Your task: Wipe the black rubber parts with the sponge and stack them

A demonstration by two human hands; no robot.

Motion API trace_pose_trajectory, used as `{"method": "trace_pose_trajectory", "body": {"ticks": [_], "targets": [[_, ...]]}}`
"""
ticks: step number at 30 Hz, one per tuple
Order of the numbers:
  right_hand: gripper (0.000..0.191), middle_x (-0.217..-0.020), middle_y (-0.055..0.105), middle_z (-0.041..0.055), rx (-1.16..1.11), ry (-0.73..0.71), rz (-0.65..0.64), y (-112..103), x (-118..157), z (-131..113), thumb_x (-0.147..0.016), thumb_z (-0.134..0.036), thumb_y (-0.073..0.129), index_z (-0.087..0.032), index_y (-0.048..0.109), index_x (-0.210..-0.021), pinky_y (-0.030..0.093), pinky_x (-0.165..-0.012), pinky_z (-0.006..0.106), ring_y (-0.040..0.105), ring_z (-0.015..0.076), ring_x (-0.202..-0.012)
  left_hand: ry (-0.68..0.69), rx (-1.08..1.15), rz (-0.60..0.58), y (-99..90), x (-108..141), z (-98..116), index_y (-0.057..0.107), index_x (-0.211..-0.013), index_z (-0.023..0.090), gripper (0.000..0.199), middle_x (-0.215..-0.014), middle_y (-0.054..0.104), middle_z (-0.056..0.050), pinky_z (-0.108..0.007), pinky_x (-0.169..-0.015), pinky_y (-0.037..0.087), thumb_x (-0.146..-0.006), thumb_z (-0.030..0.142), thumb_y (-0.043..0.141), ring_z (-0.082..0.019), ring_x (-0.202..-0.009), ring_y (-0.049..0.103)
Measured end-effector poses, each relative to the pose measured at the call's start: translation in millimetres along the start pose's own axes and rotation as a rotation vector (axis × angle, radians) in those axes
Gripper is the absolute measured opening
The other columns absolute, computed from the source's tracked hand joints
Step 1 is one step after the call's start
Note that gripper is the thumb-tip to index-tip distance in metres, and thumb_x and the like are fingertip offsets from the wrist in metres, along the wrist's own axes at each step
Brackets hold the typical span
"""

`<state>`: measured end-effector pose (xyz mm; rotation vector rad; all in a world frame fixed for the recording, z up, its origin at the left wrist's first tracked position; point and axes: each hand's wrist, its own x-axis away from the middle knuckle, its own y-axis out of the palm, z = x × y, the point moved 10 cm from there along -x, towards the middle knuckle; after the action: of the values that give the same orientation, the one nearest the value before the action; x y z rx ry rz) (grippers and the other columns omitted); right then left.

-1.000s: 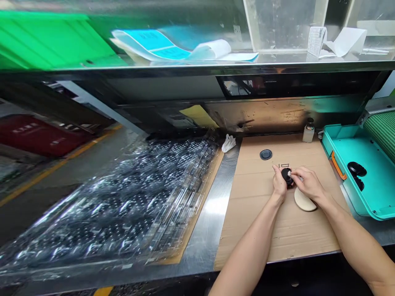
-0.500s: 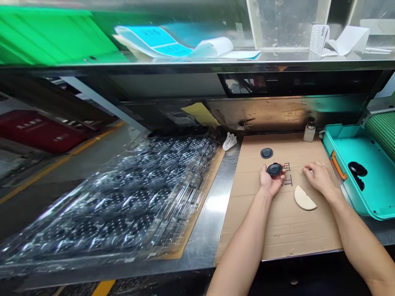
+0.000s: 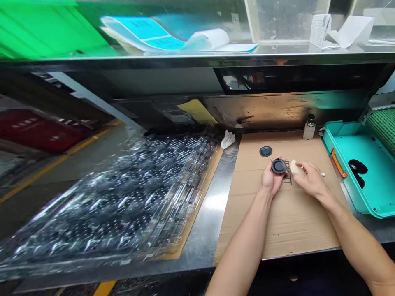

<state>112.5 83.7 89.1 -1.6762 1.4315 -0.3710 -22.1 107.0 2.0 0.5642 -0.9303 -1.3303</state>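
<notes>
My left hand [image 3: 271, 181] holds a round black cap-like part [image 3: 279, 166], its rimmed face turned up toward me. Between the fingers and thumb of my right hand [image 3: 310, 179] is a cream half-round pad [image 3: 296, 168], close to the right of the black part but apart from it. A second round black part [image 3: 266, 151] lies on the cardboard sheet [image 3: 262, 230] just beyond my left hand. To the right of my right hand a small white piece [image 3: 323, 174] rests on the cardboard.
A teal tray [image 3: 378, 181] with black parts [image 3: 358, 167] stands at the right. A small bottle [image 3: 309, 127] stands at the cardboard's back edge. Stacked clear plastic trays [image 3: 117, 197] fill the left. A crumpled white cloth or paper [image 3: 228, 139] lies between. Overhead runs a metal shelf [image 3: 185, 59].
My right hand has picked up the cream pad from the cardboard and brought it left, near the black part. My left hand has tilted the black part more toward me.
</notes>
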Motion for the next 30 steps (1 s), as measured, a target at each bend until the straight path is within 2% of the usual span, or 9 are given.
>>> {"method": "trace_pose_trajectory", "body": {"ticks": [2,5,7,11,13,17,22,28,30], "targets": [[0.032,-0.116,0.067,0.0098,-0.012,-0.078,0.008,8,1,-13,-0.086,-0.025,0.063,-0.021,0.065,-0.118,0.048,-0.094,0.039,0.061,0.0268,-0.108,-0.041,-0.022,-0.007,3.5,3,-12,0.067,-0.113,0.018,0.038,-0.113,0.072,-0.012,-0.036,-0.085,0.053,-0.103,0.045,0.043,-0.022,-0.097,0.069],[0.029,-0.115,0.066,0.0084,0.060,-0.263,-0.114,29,9,-40,-0.088,-0.023,0.063,-0.024,0.066,-0.117,0.048,-0.094,0.040,0.057,0.0268,-0.107,-0.127,-0.026,-0.040,7.1,7,-26,0.066,-0.117,0.017,0.038,-0.120,0.072,-0.014,-0.045,-0.101,0.051,-0.100,0.046,0.049,-0.027,-0.109,0.069],[0.029,-0.118,0.065,0.0101,0.151,-0.261,-0.119,30,11,-42,-0.090,-0.021,0.062,-0.024,0.066,-0.118,0.047,-0.093,0.042,0.055,0.0278,-0.107,-0.142,-0.025,-0.069,8.0,8,-27,0.067,-0.115,0.016,0.036,-0.121,0.072,-0.015,-0.047,-0.104,0.050,-0.100,0.044,0.049,-0.029,-0.113,0.068],[0.031,-0.121,0.064,0.0139,0.318,-0.241,-0.127,28,11,-37,-0.091,-0.018,0.061,-0.021,0.066,-0.121,0.047,-0.092,0.044,0.053,0.0299,-0.108,-0.119,-0.042,-0.075,3.6,6,-24,0.068,-0.112,0.016,0.033,-0.118,0.073,-0.015,-0.047,-0.106,0.050,-0.101,0.040,0.049,-0.028,-0.117,0.067],[0.034,-0.123,0.064,0.0119,0.321,-0.317,-0.179,34,13,-42,-0.091,-0.018,0.061,-0.023,0.065,-0.124,0.047,-0.094,0.043,0.052,0.0289,-0.110,-0.156,-0.057,-0.073,1.3,5,-28,0.069,-0.110,0.015,0.033,-0.114,0.074,-0.015,-0.046,-0.104,0.051,-0.101,0.040,0.049,-0.028,-0.115,0.068],[0.030,-0.128,0.062,0.0133,0.343,-0.269,-0.142,30,10,-34,-0.090,-0.016,0.062,-0.022,0.066,-0.120,0.047,-0.097,0.046,0.051,0.0294,-0.114,-0.158,-0.083,-0.091,0.7,4,-29,0.071,-0.106,0.014,0.032,-0.112,0.074,-0.014,-0.044,-0.102,0.053,-0.100,0.039,0.052,-0.027,-0.111,0.069],[0.030,-0.119,0.064,0.0116,0.316,-0.338,-0.268,34,13,-35,-0.089,-0.012,0.059,-0.020,0.068,-0.116,0.047,-0.099,0.044,0.051,0.0281,-0.116,-0.203,-0.111,-0.091,0.1,6,-31,0.072,-0.105,0.013,0.034,-0.106,0.075,-0.014,-0.043,-0.101,0.053,-0.102,0.038,0.048,-0.027,-0.109,0.070],[0.029,-0.123,0.064,0.0111,0.356,-0.326,-0.227,38,15,-44,-0.094,-0.019,0.057,-0.022,0.066,-0.122,0.046,-0.098,0.043,0.052,0.0282,-0.114,-0.229,-0.070,-0.083,-0.7,5,-36,0.071,-0.103,0.012,0.036,-0.108,0.075,-0.014,-0.042,-0.104,0.052,-0.102,0.038,0.047,-0.026,-0.110,0.069],[0.033,-0.124,0.064,0.0124,0.393,-0.256,-0.204,37,12,-37,-0.096,-0.020,0.055,-0.021,0.064,-0.128,0.045,-0.097,0.043,0.053,0.0286,-0.112,-0.233,-0.044,-0.073,-1.7,3,-36,0.071,-0.103,0.012,0.036,-0.109,0.074,-0.015,-0.043,-0.103,0.052,-0.102,0.038,0.046,-0.026,-0.110,0.069]]}}
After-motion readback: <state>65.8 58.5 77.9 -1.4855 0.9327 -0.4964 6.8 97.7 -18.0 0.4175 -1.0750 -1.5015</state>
